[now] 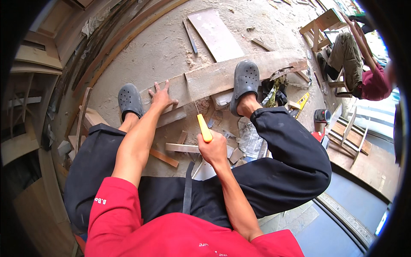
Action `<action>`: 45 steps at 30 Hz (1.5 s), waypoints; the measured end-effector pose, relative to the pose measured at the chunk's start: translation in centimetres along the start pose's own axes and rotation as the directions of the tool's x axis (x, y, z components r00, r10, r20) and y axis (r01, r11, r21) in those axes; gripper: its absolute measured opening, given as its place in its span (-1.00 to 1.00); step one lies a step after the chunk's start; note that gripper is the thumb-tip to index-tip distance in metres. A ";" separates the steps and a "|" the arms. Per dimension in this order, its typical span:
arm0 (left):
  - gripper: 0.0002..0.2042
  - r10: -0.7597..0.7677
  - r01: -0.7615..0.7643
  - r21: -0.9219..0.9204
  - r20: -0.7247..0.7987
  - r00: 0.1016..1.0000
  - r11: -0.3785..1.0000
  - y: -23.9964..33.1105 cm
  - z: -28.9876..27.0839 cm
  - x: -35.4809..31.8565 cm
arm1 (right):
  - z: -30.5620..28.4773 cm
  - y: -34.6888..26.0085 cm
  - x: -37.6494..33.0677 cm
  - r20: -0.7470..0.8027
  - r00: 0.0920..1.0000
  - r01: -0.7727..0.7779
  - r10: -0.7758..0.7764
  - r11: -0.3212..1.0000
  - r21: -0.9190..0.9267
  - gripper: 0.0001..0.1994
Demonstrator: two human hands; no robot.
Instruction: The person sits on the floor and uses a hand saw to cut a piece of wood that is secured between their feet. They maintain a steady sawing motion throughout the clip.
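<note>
A long wooden plank (214, 78) lies across in front of me, raised on a block of wood (172, 116) on its left side. On the plank's left part my left hand (161, 97) presses flat, fingers spread. My right hand (213, 148) is closed round the yellow handle of a handsaw (205, 128). The saw's thin blade points away from me and meets the plank between my feet, at a dark line across the wood. My grey clogs rest on the plank, the right clog (247, 79) on top and the left clog (129, 100) at its left end.
Wood offcuts (165, 157) and scraps litter the floor below the plank. A pale board (216, 36) lies beyond it. To the right are a yellow level-like tool (302, 103), an open can (322, 115) and a seated person (355, 64). Curved wood strips (124, 40) line the left.
</note>
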State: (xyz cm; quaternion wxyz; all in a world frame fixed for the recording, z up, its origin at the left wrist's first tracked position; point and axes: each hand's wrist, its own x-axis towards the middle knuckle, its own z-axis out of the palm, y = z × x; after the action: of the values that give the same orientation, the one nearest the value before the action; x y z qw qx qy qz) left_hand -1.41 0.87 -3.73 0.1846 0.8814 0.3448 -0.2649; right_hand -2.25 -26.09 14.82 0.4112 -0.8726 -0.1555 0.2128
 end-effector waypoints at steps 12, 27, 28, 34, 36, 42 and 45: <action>0.25 0.006 -0.006 -0.046 0.018 1.000 0.999 0.7 -0.8 -0.1 | 0.9 1.6 0.5 0.004 0.999 -0.034 0.033 0.999 0.029 -0.78; 0.18 -0.100 0.106 -0.139 0.047 0.994 0.985 1.3 -2.3 -1.3 | 2.6 1.5 3.4 -0.020 1.000 -0.017 0.016 0.998 -0.064 -0.75; 0.18 -0.086 0.091 -0.127 0.045 0.995 0.988 1.2 -2.2 -0.9 | 2.7 1.3 3.4 -0.024 1.000 -0.006 0.004 0.997 -0.077 -0.74; 0.18 -0.069 0.071 -0.018 0.094 0.993 0.997 0.6 -1.6 -0.7 | -1.2 1.7 -2.0 0.004 0.997 -0.071 0.071 0.997 -0.041 -0.76; 0.20 -0.068 0.069 -0.009 0.098 0.993 0.998 1.4 -2.4 -1.5 | -1.7 2.3 -1.5 -0.012 0.997 -0.078 0.078 0.997 -0.029 -0.75; -0.39 0.030 -0.027 -0.027 0.101 0.994 0.999 0.7 -3.8 -1.6 | 1.5 -0.6 3.9 -0.016 0.998 -0.058 0.057 0.995 -0.084 -0.71; -0.51 0.055 -0.054 -0.020 0.067 0.996 0.998 2.2 -3.5 -3.9 | 3.4 1.5 5.8 -0.064 0.996 -0.066 0.060 0.994 -0.089 -0.70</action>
State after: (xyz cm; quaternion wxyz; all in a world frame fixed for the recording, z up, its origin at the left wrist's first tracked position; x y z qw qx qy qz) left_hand -1.11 -0.91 1.64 0.2115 0.8792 0.3166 -0.2863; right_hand 1.21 -22.20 10.30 0.3684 -0.9011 -0.1248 0.1915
